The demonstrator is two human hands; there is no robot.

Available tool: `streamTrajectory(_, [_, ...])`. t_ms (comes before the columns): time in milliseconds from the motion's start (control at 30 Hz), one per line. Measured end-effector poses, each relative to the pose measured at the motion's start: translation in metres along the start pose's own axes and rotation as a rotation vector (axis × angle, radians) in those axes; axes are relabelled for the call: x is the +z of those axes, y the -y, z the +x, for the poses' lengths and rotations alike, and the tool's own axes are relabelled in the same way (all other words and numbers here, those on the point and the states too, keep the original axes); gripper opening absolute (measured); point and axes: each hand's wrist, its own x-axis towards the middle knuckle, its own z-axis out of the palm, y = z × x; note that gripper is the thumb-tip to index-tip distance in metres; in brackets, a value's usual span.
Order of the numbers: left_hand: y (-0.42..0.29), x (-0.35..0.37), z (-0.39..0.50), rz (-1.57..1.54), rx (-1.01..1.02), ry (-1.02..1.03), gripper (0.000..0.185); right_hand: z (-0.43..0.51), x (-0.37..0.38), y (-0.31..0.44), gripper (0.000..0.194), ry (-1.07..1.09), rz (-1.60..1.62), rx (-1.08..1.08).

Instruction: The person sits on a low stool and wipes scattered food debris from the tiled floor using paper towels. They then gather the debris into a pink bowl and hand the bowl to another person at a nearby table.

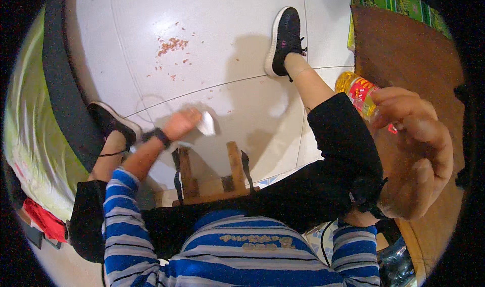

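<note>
My left hand [182, 124], blurred, is low over the tiled floor, a dark band around its wrist. It holds a white object [206, 124], perhaps folded paper or tissue; blur hides its exact kind. On the other side, my right hand [420, 146] is raised close to the camera with its fingers curled. They grip the neck end of a clear bottle of yellow liquid [358, 93] with a red label. The bottle lies tilted, its base pointing toward the floor side. A small red ring or cap [393, 128] shows by the fingers, partly hidden.
Reddish-brown flakes [172, 46] are scattered on the white floor tiles [212, 14]. Wooden stool parts [235, 165] show between my legs. A brown surface [409, 56] runs along the right, with green patterned material [401, 2] behind. Pale green fabric [26, 109] covers the left side.
</note>
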Motion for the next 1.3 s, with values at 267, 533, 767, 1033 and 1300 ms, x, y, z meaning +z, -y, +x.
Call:
streamTrajectory(267, [-0.127,0.138,0.074,-0.627,0.126,0.338,0.016,0.009,-0.005,0.001,0.039,0.078,-0.161,0.152])
streamTrajectory(533, [-0.044,0.081,0.119,-0.033,-0.015,-0.191,0.018,0.002,-0.017,-0.002,0.041,0.083,-0.173,0.116])
streamTrajectory(767, [-0.012,-0.028,0.099,-0.048,-0.454,-0.253,0.022,-0.006,-0.017,-0.006,0.042,-0.082,-0.155,-0.029])
streamTrajectory(1033, [-0.140,0.069,0.128,-0.296,-0.027,0.258,0.041,-0.024,-0.005,0.002,0.044,-0.214,-0.233,0.056])
streamTrajectory(1300, [-0.212,0.156,0.145,-0.491,0.012,0.274,0.010,-0.026,-0.054,-0.020,0.047,0.021,-0.262,0.148])
